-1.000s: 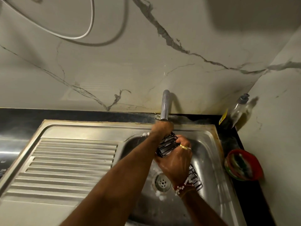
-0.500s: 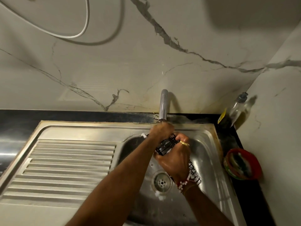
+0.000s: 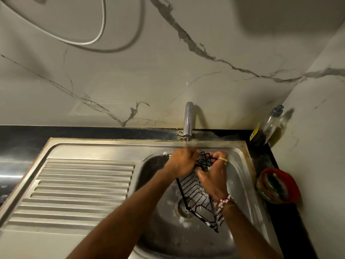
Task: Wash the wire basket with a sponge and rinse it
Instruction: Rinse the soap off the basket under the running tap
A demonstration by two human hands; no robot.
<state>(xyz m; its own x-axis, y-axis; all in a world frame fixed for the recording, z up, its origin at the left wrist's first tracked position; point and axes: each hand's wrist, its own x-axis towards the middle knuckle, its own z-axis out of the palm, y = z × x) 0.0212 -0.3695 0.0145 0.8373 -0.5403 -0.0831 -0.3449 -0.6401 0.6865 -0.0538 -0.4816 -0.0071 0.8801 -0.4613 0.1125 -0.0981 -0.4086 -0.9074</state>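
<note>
Under tap (image 3: pixel 188 120), left grip (image 3: pixel 183 161) and right grip (image 3: pixel 214 177) clutch wire basket (image 3: pixel 193 191); bottle label (image 3: pixel 255 132) blurred.

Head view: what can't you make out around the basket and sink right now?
Sponge: none seen; the left hand has its back to the camera, hiding what its fingers hold.
Wire basket: far end covered by both hands; the right hand grips it there.
Red bowl: contents blurred.
Bottle: label too dark and small to read.
Sink: near rim runs off the frame's bottom edge.
</note>
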